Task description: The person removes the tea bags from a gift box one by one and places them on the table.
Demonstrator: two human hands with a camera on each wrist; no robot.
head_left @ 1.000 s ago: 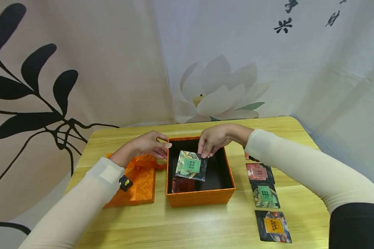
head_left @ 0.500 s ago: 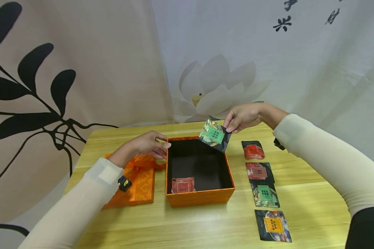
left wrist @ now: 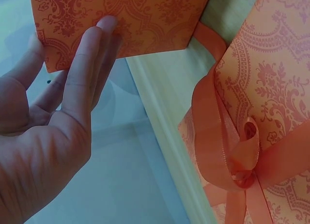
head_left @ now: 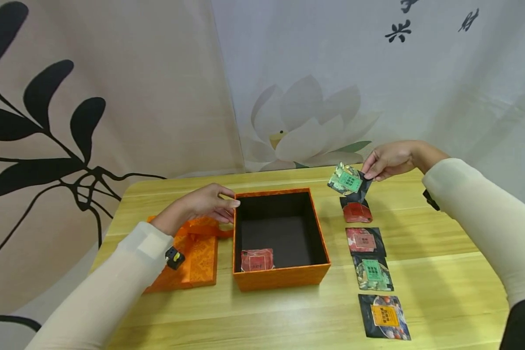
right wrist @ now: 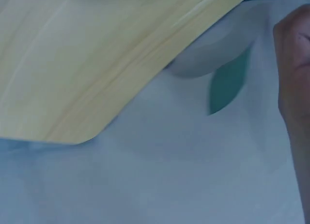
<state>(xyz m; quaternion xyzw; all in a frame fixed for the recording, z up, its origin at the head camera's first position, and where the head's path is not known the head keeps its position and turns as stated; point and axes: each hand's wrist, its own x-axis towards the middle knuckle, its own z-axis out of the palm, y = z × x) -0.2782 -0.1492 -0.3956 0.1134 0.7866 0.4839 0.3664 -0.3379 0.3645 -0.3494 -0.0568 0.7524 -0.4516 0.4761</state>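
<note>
My right hand (head_left: 389,159) pinches the dark edge of a sachet with a green label (head_left: 349,181), tilted at the back right. In the head view it overlaps a red-labelled sachet (head_left: 357,212) lying on the table. An orange patterned box (head_left: 282,278) with a dark inside stands mid-table, and a red sachet (head_left: 257,260) lies within at the near left. Against the box's left wall rests my left hand (head_left: 207,203), thumb at the rim; in the left wrist view its fingers (left wrist: 83,73) lie straight along the outer wall. The right wrist view shows only part of the right hand (right wrist: 296,64).
Left of the box lies an orange lid (head_left: 203,262) with a ribbon (left wrist: 210,132) tied in a bow. Down the right side run a pink-labelled sachet (head_left: 364,241), a green-labelled one (head_left: 373,273) and an orange-labelled one (head_left: 384,317). Behind the table (head_left: 288,321) hangs a printed curtain (head_left: 166,97).
My right hand has lifted the green-labelled sachet out of the box and carried it right, over the back of the table. The red sachet in the box is now uncovered. My left hand has stayed put.
</note>
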